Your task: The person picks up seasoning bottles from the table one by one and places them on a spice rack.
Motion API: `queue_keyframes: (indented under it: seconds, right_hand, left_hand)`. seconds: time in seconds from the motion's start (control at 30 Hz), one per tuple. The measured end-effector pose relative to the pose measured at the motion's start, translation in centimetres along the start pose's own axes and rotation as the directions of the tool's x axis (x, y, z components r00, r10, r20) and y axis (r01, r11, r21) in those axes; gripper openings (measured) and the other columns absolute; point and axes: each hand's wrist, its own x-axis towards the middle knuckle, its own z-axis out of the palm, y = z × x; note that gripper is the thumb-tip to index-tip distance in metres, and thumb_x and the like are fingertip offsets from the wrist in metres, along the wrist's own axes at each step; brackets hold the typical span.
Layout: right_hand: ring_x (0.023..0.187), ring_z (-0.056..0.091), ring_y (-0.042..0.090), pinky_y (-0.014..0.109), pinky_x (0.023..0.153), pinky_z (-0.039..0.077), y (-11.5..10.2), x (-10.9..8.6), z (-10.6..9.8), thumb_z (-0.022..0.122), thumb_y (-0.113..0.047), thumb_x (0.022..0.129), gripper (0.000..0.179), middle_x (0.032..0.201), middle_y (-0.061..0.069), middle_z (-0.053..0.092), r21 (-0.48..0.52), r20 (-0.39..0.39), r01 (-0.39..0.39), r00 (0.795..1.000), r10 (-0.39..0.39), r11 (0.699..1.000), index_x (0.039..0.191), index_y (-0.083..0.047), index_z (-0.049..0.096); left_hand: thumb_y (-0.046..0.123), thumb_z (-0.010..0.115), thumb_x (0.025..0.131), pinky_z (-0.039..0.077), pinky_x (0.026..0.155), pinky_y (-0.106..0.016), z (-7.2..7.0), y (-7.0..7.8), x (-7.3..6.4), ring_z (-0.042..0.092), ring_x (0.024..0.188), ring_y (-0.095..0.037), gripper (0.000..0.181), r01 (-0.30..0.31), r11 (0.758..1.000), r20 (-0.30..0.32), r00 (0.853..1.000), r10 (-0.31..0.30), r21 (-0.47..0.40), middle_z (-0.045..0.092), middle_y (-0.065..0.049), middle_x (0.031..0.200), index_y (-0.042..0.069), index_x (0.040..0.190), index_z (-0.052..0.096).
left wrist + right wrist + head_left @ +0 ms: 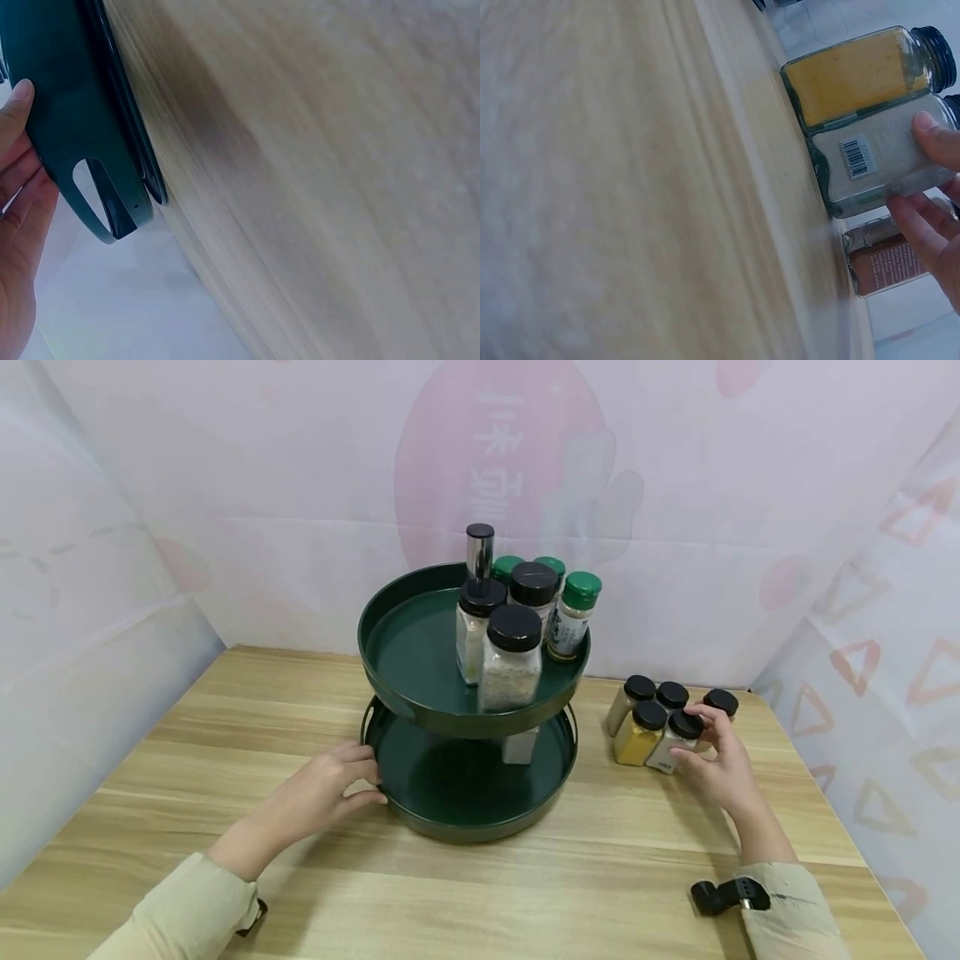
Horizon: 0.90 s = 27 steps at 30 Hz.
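A dark green two-tier round tray (pixel 468 833) stands on the wooden table. My left hand (pixel 333 785) holds the left side of its lower tier, the thumb against the outer wall beside a slotted handle (pixel 112 217) in the left wrist view. Over at the right, my right hand (pixel 723 768) grips a square glass spice jar (pixel 862 161) of pale powder, black-lidded and with a barcode label. The jar stands upright on the table. Touching it is a jar of yellow powder (pixel 636 745); a jar of reddish-brown spice (pixel 889 264) is close by on the other side.
On the upper tier are black-lidded jars (pixel 512 672), green-capped shakers (pixel 570 622) and a tall silver-and-black bottle (pixel 480 556). A pale jar (pixel 520 747) sits on the lower tier, partly hidden by the upper one. More black-lidded jars (pixel 626 706) stand behind. Printed cloth (pixel 300 577) encloses the table's back.
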Motion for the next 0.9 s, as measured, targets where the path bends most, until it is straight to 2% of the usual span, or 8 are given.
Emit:
queue_keyframes:
  seconds: [0.23, 0.53, 0.77, 0.9]
  right_hand:
    - [0.1, 0.051, -0.007, 0.002, 0.087, 0.04, -0.2, -0.1, -0.1, 0.071, 0.027, 0.07, 0.064, 0.129, -0.014, 0.048, -0.002, -0.007, 0.024, 1.0, -0.024, 1.0, 0.126, 0.011, 0.045]
    - [0.094, 0.054, -0.008, 0.006, 0.082, 0.042, -1.3, 0.0, -0.8, 0.071, 0.028, 0.069, 0.065, 0.118, -0.022, 0.054, -0.011, -0.026, 0.026, 0.999, -0.026, 1.0, 0.127, 0.011, 0.046]
    - [0.09, 0.055, -0.006, 0.004, 0.083, 0.042, -2.5, 0.0, -1.3, 0.072, 0.029, 0.067, 0.066, 0.123, -0.022, 0.052, -0.034, 0.004, 0.049, 0.999, -0.049, 0.998, 0.126, 0.01, 0.049]
    - [0.095, 0.054, -0.006, 0.003, 0.077, 0.048, -3.4, -0.1, -1.6, 0.072, 0.028, 0.068, 0.066, 0.13, -0.022, 0.049, -0.031, 0.043, 0.042, 0.998, -0.04, 0.999, 0.126, 0.009, 0.048]
  left_hand:
    - [0.015, 0.088, 0.071, 0.05, 0.065, -0.018, 0.0, -0.1, -0.1, 0.052, 0.078, -0.006, 0.024, 0.012, 1.0, 0.005, 1.0, -0.012, -0.009, 0.057, 0.009, 0.084, 0.015, 0.079, 0.066]
    - [0.016, 0.088, 0.071, 0.05, 0.066, -0.019, 0.1, -0.2, -0.1, 0.049, 0.081, -0.002, 0.024, 0.019, 1.0, 0.009, 1.0, -0.019, 0.001, 0.056, 0.011, 0.084, 0.016, 0.079, 0.065]
    - [0.016, 0.088, 0.072, 0.05, 0.066, -0.019, 0.0, -0.1, 0.0, 0.049, 0.081, -0.002, 0.024, 0.025, 1.0, 0.012, 1.0, -0.025, -0.004, 0.056, 0.01, 0.084, 0.016, 0.079, 0.066]
    - [0.016, 0.088, 0.072, 0.05, 0.066, -0.019, 0.0, -0.1, 0.0, 0.05, 0.08, -0.002, 0.023, 0.023, 1.0, 0.013, 1.0, -0.023, -0.008, 0.056, 0.01, 0.084, 0.016, 0.079, 0.066]
